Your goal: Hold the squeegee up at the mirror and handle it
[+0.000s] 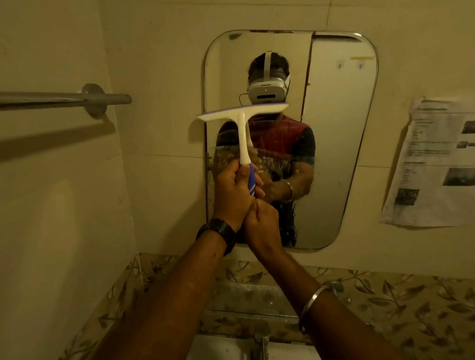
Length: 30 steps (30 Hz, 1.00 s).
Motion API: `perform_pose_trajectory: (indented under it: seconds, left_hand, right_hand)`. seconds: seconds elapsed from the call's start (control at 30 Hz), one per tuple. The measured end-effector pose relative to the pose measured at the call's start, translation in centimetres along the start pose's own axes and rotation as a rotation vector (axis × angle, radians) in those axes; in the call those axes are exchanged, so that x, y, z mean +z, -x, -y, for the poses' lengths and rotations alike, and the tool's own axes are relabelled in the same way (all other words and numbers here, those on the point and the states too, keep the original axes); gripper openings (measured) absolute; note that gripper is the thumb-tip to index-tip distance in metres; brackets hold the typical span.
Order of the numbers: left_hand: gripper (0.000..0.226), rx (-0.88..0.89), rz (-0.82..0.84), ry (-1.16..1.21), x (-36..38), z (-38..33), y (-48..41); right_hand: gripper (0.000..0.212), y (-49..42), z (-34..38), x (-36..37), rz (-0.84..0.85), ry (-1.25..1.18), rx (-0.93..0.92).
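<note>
Left hand [233,193] grips upright squeegee [244,135]; right hand [262,220] seemingly clasps below.

— Dim, yellow-tinted light throughout; where is it coming from?
— From above: the towel rail [48,99] casts a broad shadow down the left wall.
— Sharpness?
— Soft overall. The paper sheet [442,163] on the right is too blurred to read, and wide-angle distortion bends the mirror [341,143] and the edges.

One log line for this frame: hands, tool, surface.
left hand: grips white squeegee with blue handle | right hand: grips handle end | blade: at rounded wall mirror, contact unclear
</note>
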<state>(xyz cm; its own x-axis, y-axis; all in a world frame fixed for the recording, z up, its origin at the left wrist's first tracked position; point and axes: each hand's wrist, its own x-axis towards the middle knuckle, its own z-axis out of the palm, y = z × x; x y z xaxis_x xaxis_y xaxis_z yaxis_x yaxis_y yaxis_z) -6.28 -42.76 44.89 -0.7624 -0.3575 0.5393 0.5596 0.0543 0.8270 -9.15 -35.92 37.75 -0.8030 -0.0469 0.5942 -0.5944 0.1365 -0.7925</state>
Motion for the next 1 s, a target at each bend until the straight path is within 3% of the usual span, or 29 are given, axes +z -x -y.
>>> perform_pose_trajectory:
  seconds: [0.23, 0.7, 1.0]
  left_hand:
    - [0.023, 0.068, -0.064, 0.003, 0.5, -1.9, -3.2]
    - [0.022, -0.162, -0.074, -0.105, 0.8, 8.5, 4.6]
    - [0.022, 0.030, -0.016, 0.009, 0.2, 2.2, 1.8]
  right_hand:
    - [0.043, -3.6, 2.2, 0.1, 0.030, 0.022, -0.052]
    - [0.040, 4.5, -9.2, -0.3, 0.085, 0.081, 0.211]
    - [0.042, 1.2, -2.2, -0.7, 0.014, 0.015, -0.030]
